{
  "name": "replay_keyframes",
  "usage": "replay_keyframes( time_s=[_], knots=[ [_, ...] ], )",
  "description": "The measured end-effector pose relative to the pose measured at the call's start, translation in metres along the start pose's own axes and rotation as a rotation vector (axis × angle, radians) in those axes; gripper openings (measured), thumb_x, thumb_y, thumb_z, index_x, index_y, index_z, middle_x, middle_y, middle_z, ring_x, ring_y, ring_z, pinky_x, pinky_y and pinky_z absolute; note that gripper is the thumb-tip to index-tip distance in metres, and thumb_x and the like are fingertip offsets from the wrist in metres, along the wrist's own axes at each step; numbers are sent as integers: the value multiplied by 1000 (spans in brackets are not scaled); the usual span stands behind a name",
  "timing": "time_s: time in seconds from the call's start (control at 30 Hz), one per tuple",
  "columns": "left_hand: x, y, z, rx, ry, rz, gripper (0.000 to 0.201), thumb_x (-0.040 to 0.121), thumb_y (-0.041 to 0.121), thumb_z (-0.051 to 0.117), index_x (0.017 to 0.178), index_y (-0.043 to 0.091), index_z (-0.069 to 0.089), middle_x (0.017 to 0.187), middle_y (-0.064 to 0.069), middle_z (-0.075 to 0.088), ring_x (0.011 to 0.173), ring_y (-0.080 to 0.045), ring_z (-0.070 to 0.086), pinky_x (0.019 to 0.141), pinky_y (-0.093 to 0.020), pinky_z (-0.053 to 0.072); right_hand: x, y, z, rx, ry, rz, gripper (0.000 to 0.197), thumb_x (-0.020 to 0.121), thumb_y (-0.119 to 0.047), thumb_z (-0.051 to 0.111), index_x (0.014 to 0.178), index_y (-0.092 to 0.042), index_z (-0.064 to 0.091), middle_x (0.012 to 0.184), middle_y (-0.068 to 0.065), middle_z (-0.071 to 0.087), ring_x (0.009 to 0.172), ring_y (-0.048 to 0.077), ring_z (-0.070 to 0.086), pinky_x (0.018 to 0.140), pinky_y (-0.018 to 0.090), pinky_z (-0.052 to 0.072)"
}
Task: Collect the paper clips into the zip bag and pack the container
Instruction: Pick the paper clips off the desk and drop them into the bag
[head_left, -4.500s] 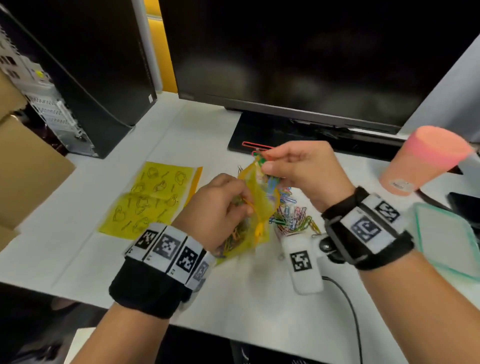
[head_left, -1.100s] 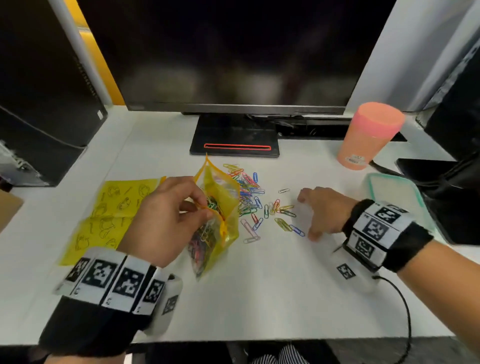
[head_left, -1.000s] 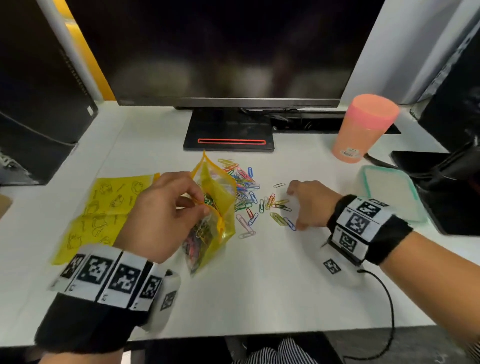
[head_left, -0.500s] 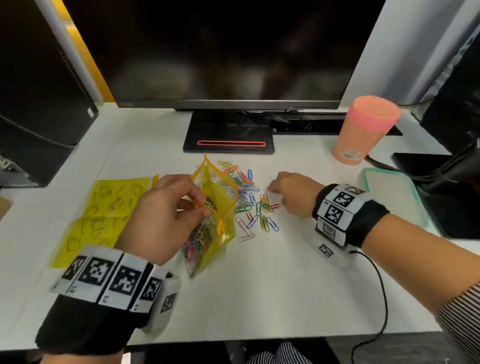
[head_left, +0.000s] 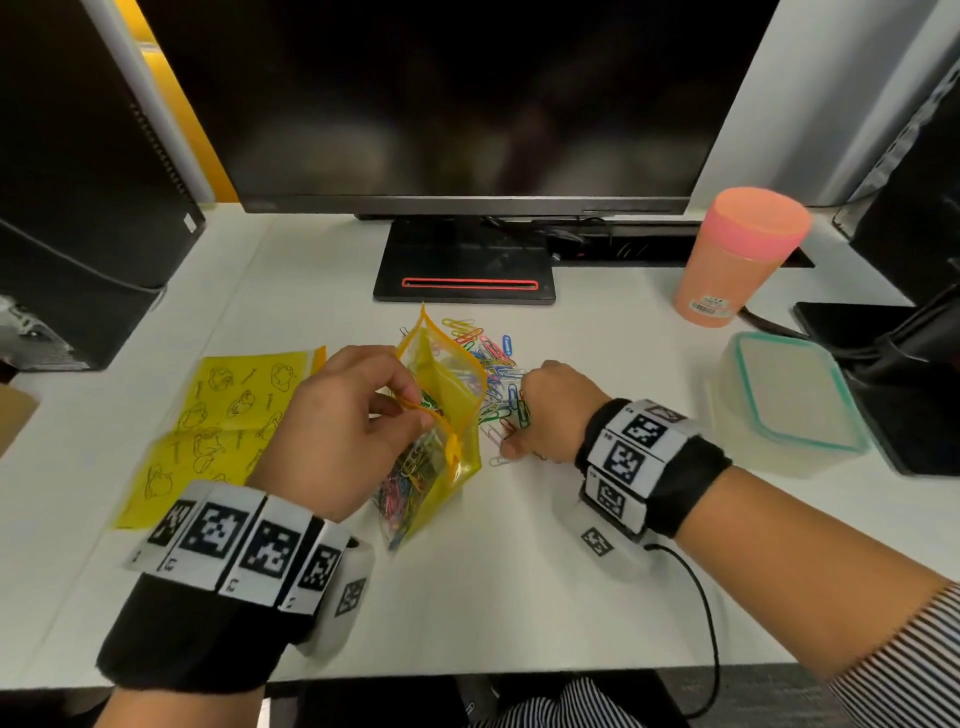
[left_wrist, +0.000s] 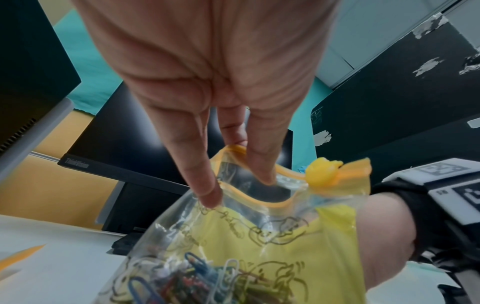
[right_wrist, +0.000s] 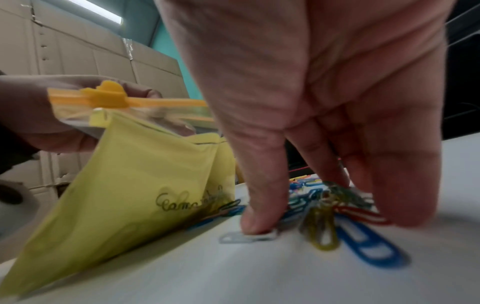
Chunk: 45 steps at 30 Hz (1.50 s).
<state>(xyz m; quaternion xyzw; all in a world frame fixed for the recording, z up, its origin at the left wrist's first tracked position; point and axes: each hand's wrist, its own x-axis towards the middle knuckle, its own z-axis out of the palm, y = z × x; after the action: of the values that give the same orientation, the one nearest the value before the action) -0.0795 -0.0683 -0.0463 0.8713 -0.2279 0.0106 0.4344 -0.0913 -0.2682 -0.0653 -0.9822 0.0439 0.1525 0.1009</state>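
Observation:
A yellow zip bag (head_left: 441, 415) stands on the white desk, its mouth held open, with several coloured paper clips (left_wrist: 194, 283) inside it. My left hand (head_left: 413, 410) pinches the bag's orange zip rim (left_wrist: 259, 181) between thumb and fingers. Loose paper clips (head_left: 488, 364) lie in a heap just right of the bag. My right hand (head_left: 519, 431) rests on this heap, its fingers curled round a small bunch of clips (right_wrist: 335, 197) and its thumb (right_wrist: 257, 216) pressing a silver clip flat. The container (head_left: 789, 400), clear with a teal-rimmed lid on it, stands at the right.
A pink cup (head_left: 732, 254) stands behind the container. A flat yellow printed bag (head_left: 223, 421) lies at the left. The monitor stand (head_left: 462, 260) is right behind the clips. A black cable (head_left: 696, 587) trails from my right wrist to the desk's front edge.
My right hand has slid left across the desk, sweeping scattered clips together against the bag, and its fingers have curled over them. My left hand still holds the bag open in place.

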Motion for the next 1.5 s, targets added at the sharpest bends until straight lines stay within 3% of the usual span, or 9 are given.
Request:
replay_keyframes(
  time_s=[0.3,0.47,0.57,0.73,0.8,0.93,1.2,1.37,1.5],
  knots=[
    [-1,1,0,-18,-2,-8,14,73,8,75,76,15,62,98,25,48,77,-7,64,64,1,41,3,-9,-4,-50,68,-27,17,90,-4,46,101,-2,59,113,22,63,106,35,59,69,27,35],
    [1,1,1,-28,-5,-17,14,72,9,75,76,14,63,99,24,49,77,-9,65,64,0,41,10,-9,-4,-57,46,-10,9,86,-3,53,88,2,61,92,17,63,102,34,62,68,27,40],
    [2,1,1,-21,-9,-15,14,72,10,75,76,14,63,101,22,50,76,-11,66,62,0,41,14,-1,-7,36,77,-17,22,83,-3,55,101,0,68,105,17,67,102,32,62,77,30,49],
    [5,2,1,-20,-27,-24,14,73,10,75,76,15,62,100,22,49,78,-13,66,63,-6,45,13,17,-18,284,114,35,12,75,-1,64,77,-10,72,82,8,70,64,14,61,59,16,45],
    [5,3,1,-8,-32,-22,15,73,11,74,76,18,62,100,23,49,78,-13,66,64,-9,46,7,14,-35,474,156,35,19,73,4,66,65,-13,65,66,5,65,47,11,60,57,22,54],
    [5,8,3,20,-34,-10,16,73,11,74,75,19,61,104,14,50,78,-13,67,69,-15,48,0,-15,-68,692,194,-116,10,70,7,71,75,0,69,65,11,65,56,23,66,70,43,61],
    [4,8,0,27,-19,-19,15,72,12,76,75,19,62,104,15,51,75,-9,66,65,-1,42,-4,-18,-65,580,243,-114,21,70,-10,79,84,-17,64,80,6,67,69,27,72,66,40,61],
    [5,6,-1,24,-21,-16,15,73,13,75,74,19,61,106,10,54,75,-9,66,63,-2,43,-17,30,-33,74,-51,55,49,69,-13,79,114,-11,58,93,0,52,56,13,51,48,18,42],
    [5,7,0,15,-27,-22,16,73,14,75,74,21,61,107,10,54,75,-11,66,68,-12,47,-15,35,-14,26,-74,74,43,70,-13,77,109,-9,58,77,-1,49,56,13,43,48,15,34]
  ],
)
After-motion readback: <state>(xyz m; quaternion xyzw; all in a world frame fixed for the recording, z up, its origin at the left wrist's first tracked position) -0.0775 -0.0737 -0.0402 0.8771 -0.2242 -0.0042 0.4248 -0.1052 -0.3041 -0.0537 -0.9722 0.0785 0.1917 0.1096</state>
